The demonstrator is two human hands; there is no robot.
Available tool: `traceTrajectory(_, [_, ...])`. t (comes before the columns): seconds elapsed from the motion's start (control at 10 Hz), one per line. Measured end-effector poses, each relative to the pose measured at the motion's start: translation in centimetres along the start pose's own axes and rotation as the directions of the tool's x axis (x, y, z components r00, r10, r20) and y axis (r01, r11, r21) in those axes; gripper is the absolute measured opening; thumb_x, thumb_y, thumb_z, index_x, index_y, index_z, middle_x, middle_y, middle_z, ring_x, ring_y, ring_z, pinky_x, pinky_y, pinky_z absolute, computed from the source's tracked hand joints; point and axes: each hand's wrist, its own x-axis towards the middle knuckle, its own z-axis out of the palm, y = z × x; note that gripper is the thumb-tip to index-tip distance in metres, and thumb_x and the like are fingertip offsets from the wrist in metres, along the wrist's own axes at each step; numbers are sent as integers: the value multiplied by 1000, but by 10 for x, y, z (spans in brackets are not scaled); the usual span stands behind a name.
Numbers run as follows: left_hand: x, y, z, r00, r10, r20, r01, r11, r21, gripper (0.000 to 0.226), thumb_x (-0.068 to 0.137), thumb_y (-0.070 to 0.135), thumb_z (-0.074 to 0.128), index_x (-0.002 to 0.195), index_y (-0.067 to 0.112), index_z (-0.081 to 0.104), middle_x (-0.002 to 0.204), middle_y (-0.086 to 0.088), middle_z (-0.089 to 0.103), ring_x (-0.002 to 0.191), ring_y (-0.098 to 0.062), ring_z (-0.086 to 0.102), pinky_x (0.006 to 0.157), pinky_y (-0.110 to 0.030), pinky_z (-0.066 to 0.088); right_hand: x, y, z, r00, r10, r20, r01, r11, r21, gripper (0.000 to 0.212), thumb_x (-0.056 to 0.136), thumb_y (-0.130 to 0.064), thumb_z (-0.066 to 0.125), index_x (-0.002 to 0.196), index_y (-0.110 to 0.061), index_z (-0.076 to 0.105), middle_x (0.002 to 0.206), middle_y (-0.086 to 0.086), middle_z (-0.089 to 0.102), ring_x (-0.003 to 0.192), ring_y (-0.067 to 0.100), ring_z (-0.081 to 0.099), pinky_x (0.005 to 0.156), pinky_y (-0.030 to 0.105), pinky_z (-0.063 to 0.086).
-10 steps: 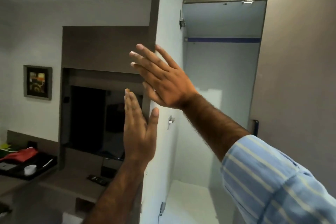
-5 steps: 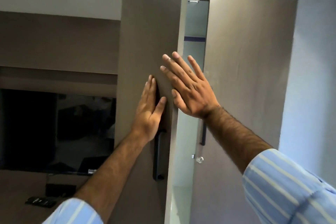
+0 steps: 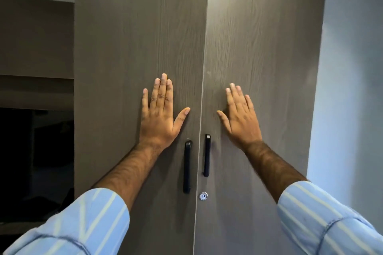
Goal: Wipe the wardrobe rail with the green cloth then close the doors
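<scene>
Two tall grey-brown wood-grain wardrobe doors fill the view and meet at a thin centre seam. My left hand (image 3: pixel 161 114) lies flat, fingers spread, on the left door (image 3: pixel 128 47), just above its black bar handle (image 3: pixel 187 166). My right hand (image 3: pixel 240 116) presses flat on the right door (image 3: pixel 265 43), up and right of the second black handle (image 3: pixel 206 155). A round silver keyhole (image 3: pixel 203 196) sits below the handles. The rail and the green cloth are out of sight.
A dark recess with a black screen (image 3: pixel 35 151) lies to the left of the wardrobe. A pale blue-white wall (image 3: pixel 350 89) borders the right door.
Both doors have swung in from wide open to meeting at the seam, hiding the wardrobe's inside. My hands moved apart, one flat on each door front.
</scene>
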Motion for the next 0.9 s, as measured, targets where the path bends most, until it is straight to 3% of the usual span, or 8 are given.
traceTrajectory(0.1, [4, 2, 15, 1000, 1, -3, -1, 999, 45, 86, 105, 66, 22, 166, 7, 6, 176, -11, 4, 164, -25, 3, 131, -57, 12, -17, 13, 30, 995, 97, 24, -97, 995, -25, 76, 109, -50, 32, 166, -2, 17, 176, 17, 11, 165, 31, 11, 133, 51, 19])
traceTrajectory(0.3, [8, 0, 43, 1000, -2, -10, 3, 994, 108, 86, 106, 66, 25, 165, 6, 7, 176, -12, 5, 164, -26, 5, 131, -57, 11, -20, 17, 59, 992, 105, -68, -110, 992, -69, 76, 111, -53, 24, 167, -4, 14, 177, 15, 11, 165, 30, 10, 134, 49, 13])
traceTrajectory(0.7, [10, -12, 79, 999, 34, -29, -28, 982, 188, 85, 106, 65, 25, 165, 6, 6, 176, -12, 6, 164, -27, 6, 132, -56, 10, -21, 24, 65, 988, 106, -115, -109, 994, -25, 75, 110, -52, 27, 168, -7, 14, 177, 13, 11, 165, 28, 11, 134, 49, 14])
traceTrajectory(0.8, [12, -10, 76, 998, 45, -34, -38, 981, 190, 85, 106, 64, 26, 165, 6, 6, 176, -12, 6, 164, -27, 6, 132, -56, 10, -22, 14, 58, 988, 99, -115, -96, 995, 34, 72, 109, -47, 37, 166, -6, 24, 176, 13, 19, 164, 29, 18, 133, 49, 18])
traceTrajectory(0.9, [11, -8, 76, 999, 36, -36, -29, 983, 182, 85, 106, 64, 25, 165, 6, 6, 176, -12, 6, 164, -27, 5, 131, -57, 11, -8, 30, 25, 965, 204, -166, -91, 852, 515, 56, 107, -48, 48, 153, -16, 52, 163, 8, 48, 151, 26, 46, 124, 49, 38])
